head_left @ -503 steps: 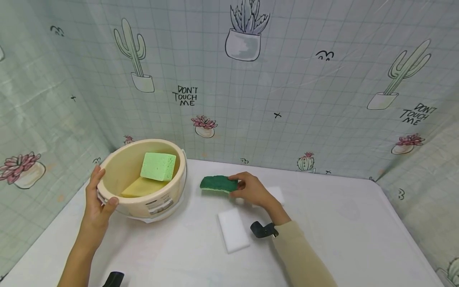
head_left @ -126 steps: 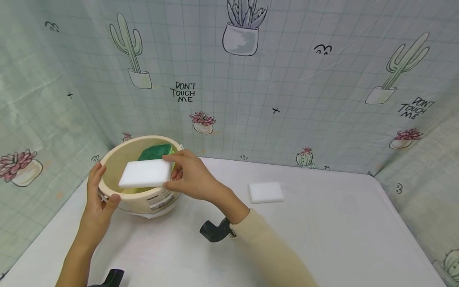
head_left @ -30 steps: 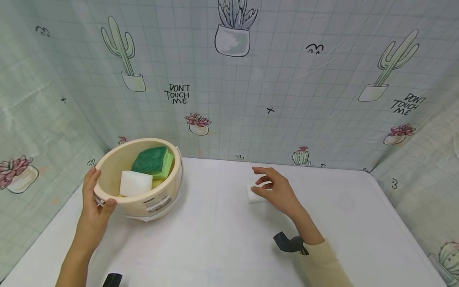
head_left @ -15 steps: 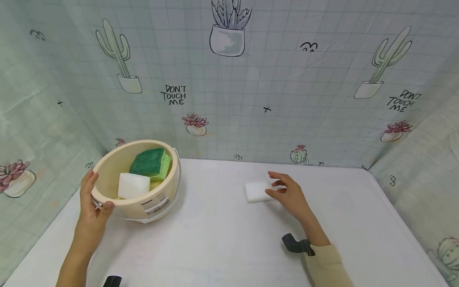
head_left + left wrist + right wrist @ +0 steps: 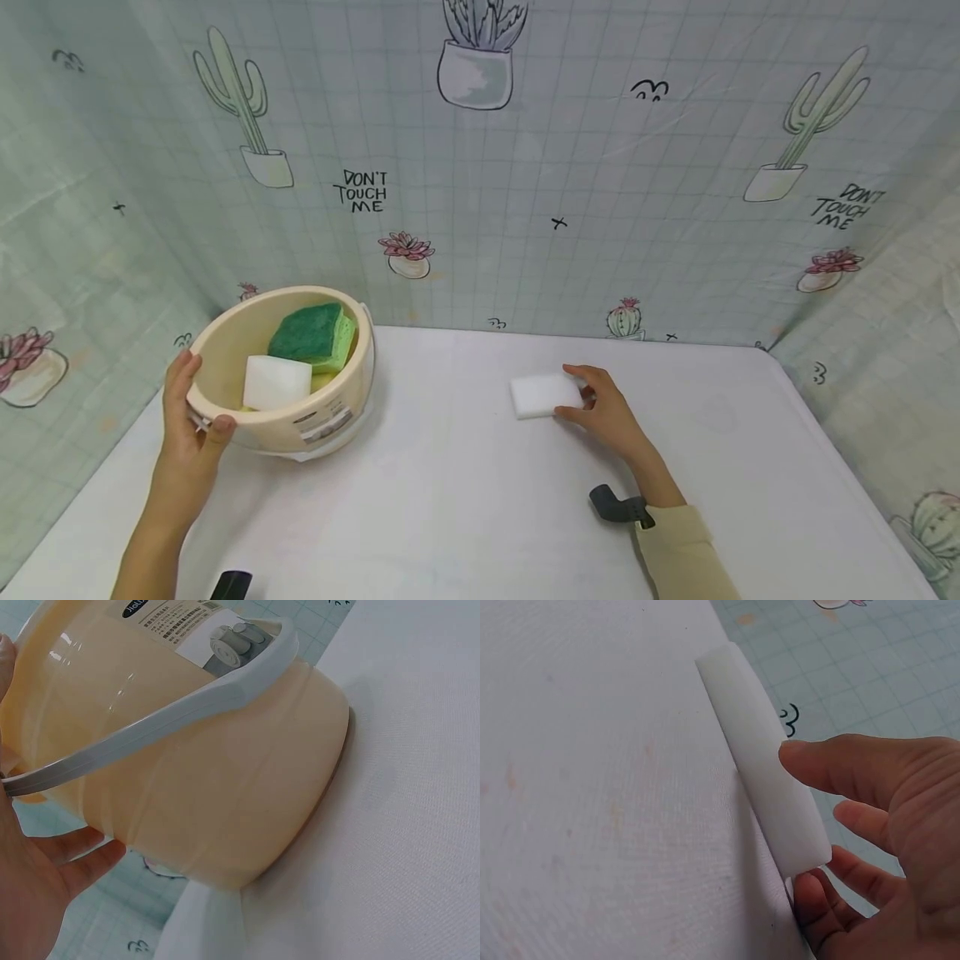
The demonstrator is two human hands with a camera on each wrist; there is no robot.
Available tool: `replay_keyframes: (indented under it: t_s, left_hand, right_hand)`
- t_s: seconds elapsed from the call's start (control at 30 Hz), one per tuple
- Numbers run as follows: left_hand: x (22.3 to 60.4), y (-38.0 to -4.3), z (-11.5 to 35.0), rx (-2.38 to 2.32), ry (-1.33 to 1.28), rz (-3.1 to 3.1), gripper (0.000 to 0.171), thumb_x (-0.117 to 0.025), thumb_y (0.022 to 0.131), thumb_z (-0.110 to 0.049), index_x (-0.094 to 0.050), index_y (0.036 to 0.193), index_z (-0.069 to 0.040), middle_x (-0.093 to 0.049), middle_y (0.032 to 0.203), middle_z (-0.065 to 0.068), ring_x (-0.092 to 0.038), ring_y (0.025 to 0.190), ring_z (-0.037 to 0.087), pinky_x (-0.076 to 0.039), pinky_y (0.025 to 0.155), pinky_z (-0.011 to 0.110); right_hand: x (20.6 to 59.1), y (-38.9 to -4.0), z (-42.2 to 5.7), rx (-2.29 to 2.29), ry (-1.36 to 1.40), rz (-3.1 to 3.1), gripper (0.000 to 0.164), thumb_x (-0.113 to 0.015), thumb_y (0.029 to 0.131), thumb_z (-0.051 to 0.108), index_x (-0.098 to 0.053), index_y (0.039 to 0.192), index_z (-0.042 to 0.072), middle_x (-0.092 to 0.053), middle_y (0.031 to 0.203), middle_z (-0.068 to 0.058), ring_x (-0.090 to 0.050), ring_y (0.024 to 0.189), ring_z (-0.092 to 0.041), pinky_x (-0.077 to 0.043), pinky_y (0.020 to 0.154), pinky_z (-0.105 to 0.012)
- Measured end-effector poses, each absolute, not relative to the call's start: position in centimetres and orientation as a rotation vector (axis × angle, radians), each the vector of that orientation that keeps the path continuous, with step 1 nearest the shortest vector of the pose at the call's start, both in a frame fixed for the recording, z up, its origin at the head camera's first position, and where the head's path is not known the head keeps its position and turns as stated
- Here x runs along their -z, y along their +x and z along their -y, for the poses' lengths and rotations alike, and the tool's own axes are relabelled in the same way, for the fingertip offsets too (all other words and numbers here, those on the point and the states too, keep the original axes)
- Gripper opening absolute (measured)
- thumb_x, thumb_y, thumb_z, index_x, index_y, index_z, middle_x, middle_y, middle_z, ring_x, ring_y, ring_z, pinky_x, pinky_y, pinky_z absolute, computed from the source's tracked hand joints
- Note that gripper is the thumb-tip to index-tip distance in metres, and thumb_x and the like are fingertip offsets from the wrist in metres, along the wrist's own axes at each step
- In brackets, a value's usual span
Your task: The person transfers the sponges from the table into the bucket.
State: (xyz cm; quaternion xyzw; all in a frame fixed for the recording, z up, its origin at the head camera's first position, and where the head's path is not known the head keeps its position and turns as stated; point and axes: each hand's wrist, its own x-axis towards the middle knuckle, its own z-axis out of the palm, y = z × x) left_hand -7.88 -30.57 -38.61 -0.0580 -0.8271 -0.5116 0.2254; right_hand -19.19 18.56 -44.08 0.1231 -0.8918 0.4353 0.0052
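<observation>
At the left of the head view stands a cream plastic bucket (image 5: 270, 435), tipped slightly toward the camera. My left hand (image 5: 183, 467) grips its near-left side, thumb at the rim and fingers round the wall. Inside lie a green-topped scrub sponge (image 5: 303, 333), a white sponge block (image 5: 276, 383) and something yellow beneath, mostly covered. A second white sponge (image 5: 536, 395) lies flat on the table to the right. My right hand (image 5: 615, 421) pinches that sponge's right end, thumb on the near edge and fingers on the far side.
The bucket's grey carrying handle (image 5: 172, 727) hangs down along its outside. A white cloth covers the table (image 5: 450, 500). A patterned curtain (image 5: 480, 183) rises behind and along both sides. Dark wrist cameras are strapped to both wrists.
Over the earlier frames, a green scrub sponge and a white sponge went into the bucket. My right hand then moved to the remaining white sponge and closed on its end. Left hand stays on the bucket.
</observation>
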Motion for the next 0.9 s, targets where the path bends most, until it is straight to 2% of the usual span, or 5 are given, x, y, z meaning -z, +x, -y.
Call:
replay_keyframes:
  t_s: [0.3, 0.57, 0.9]
  left_hand:
    - [38.3, -8.1, 30.4, 1.424, -0.155, 2.282, 0.068, -0.049, 0.100, -0.018, -0.008, 0.154, -0.022, 0.005, 0.157, -0.004, -0.010, 0.143, 0.024, -0.029, 0.094, 0.007]
    - [38.3, -8.0, 30.5, 1.429, -0.171, 2.270, 0.067, -0.049, 0.100, -0.017, -0.008, 0.154, -0.020, 0.005, 0.157, -0.002, -0.009, 0.143, 0.024, -0.029, 0.095, 0.007]
    - [38.3, -7.9, 30.4, 1.461, -0.170, 2.256, 0.067, -0.049, 0.100, -0.018, -0.008, 0.154, -0.020, 0.005, 0.157, -0.002, -0.007, 0.143, 0.025, -0.028, 0.096, 0.008]
  right_hand:
    - [43.9, -19.0, -19.0, -1.348, 0.448, 2.844, 0.070, -0.081, 0.076, 0.014, -0.049, 0.138, 0.010, -0.043, 0.133, -0.015, -0.050, 0.092, -0.025, -0.044, 0.076, -0.032]
    - [43.4, -18.7, -19.5, -1.351, 0.535, 2.921, 0.068, -0.078, 0.075, 0.005, -0.051, 0.138, 0.012, -0.053, 0.107, -0.010, -0.049, 0.089, -0.023, -0.043, 0.074, -0.032]
    - [43.3, -18.9, -20.0, -1.415, 0.602, 2.934, 0.065, -0.073, 0.075, -0.003, -0.051, 0.136, 0.006, -0.053, 0.111, -0.013, -0.052, 0.093, -0.024, -0.045, 0.078, -0.032]
